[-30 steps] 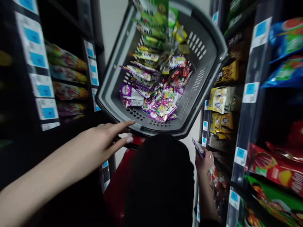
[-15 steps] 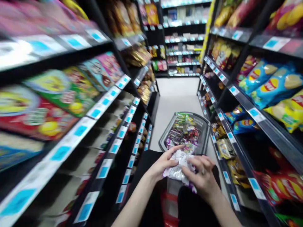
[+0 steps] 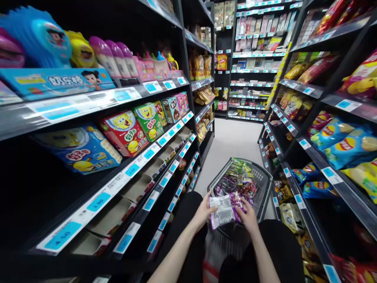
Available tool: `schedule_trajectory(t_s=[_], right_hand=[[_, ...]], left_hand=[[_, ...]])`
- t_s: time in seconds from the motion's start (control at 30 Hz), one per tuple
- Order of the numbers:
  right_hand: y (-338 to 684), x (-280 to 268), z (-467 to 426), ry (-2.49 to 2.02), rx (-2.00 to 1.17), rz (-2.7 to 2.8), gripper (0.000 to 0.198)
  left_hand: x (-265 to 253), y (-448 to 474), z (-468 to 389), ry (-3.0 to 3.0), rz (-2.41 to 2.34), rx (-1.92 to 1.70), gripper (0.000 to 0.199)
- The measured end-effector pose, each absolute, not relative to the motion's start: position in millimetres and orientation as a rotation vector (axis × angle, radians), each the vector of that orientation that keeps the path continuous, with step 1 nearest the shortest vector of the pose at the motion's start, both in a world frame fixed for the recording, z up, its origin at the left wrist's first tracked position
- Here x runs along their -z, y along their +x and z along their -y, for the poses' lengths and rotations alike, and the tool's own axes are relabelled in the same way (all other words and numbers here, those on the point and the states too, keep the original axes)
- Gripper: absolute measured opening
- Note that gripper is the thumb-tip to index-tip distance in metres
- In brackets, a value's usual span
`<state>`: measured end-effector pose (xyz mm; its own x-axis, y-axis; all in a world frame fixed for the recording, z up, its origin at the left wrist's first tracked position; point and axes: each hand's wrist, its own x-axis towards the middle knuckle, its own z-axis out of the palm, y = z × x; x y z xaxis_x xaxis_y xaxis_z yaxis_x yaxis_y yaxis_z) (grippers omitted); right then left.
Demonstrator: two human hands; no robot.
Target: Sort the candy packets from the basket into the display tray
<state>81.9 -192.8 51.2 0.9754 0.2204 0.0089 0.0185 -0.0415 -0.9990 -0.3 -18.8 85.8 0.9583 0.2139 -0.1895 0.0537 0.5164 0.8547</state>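
Between my hands is a shiny white and purple snack packet [image 3: 224, 210], held at the near edge of the basket. My left hand [image 3: 204, 210] grips its left side, thumb on top. On the right side, my right hand [image 3: 246, 214] pinches the packet's edge. Just beyond, a grey plastic shopping basket [image 3: 263, 181] stands on the floor between my knees and the aisle. Many small wrapped snacks [image 3: 240, 177] in green, purple and red lie inside it. The undersides of the fingers are hidden by the packet.
Shelves line both sides closely. Boxed snacks [image 3: 125, 133] and blue and yellow toys [image 3: 55, 39] sit on the left; blue chip bags [image 3: 350, 143] lie on the right. A pale floor [image 3: 235, 139] runs to a back shelf [image 3: 256, 70]. Black-clad knees [image 3: 278, 243] flank the basket.
The view has swung left and up and grown sharper. The packet, crumpled and blurred before, now lies flatter between both hands. My right hand has shifted to its right edge.
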Motion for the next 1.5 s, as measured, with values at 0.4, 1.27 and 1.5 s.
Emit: schedule_trajectory(t_s=[0.4,1.27,1.5], right_hand=[[96,-43,190,-1.598,-0.315,0.139,0.042],[53,-55,165,-1.201,-0.362,0.096,0.083],[62,-64,168,-1.311,-0.135,0.150,0.070]], left_hand=[[-82,2,14,0.953,-0.232,-0.037,0.064],[-71,11,27,0.548,-0.497,-0.285,0.045],[-80,11,17,0.693,-0.474,-0.363,0.101]])
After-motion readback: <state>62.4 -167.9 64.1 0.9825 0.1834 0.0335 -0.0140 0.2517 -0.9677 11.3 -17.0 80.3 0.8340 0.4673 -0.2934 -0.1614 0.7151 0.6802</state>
